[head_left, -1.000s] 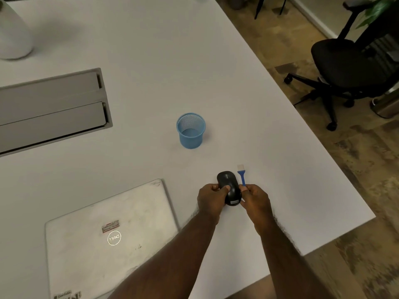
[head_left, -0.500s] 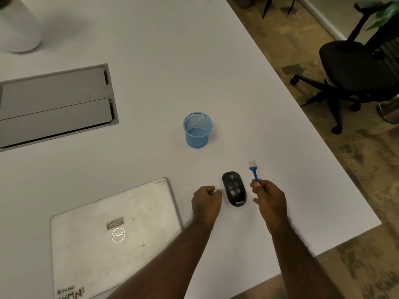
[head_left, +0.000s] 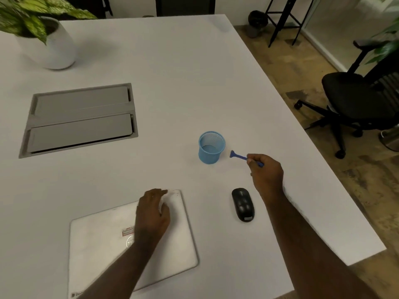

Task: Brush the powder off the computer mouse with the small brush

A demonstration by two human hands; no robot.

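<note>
The black computer mouse (head_left: 243, 204) lies flat on the white table (head_left: 172, 72), with neither hand touching it. My right hand (head_left: 266, 172) is above and beyond the mouse, shut on the handle of the small blue brush (head_left: 239, 156). The brush head points left toward a blue mesh cup (head_left: 211, 147) and sits just right of it. My left hand (head_left: 152, 212) hovers over the far right corner of a closed white laptop (head_left: 103, 244), fingers loosely spread and holding nothing.
A grey cable hatch (head_left: 79, 119) is set into the table at the left. A white plant pot (head_left: 54, 48) stands at the far left corner. A black office chair (head_left: 358, 100) is on the floor past the table's right edge.
My left hand let go of the mouse and moved left over the laptop. My right hand carried the brush away from the mouse toward the blue cup. The camera tilted up.
</note>
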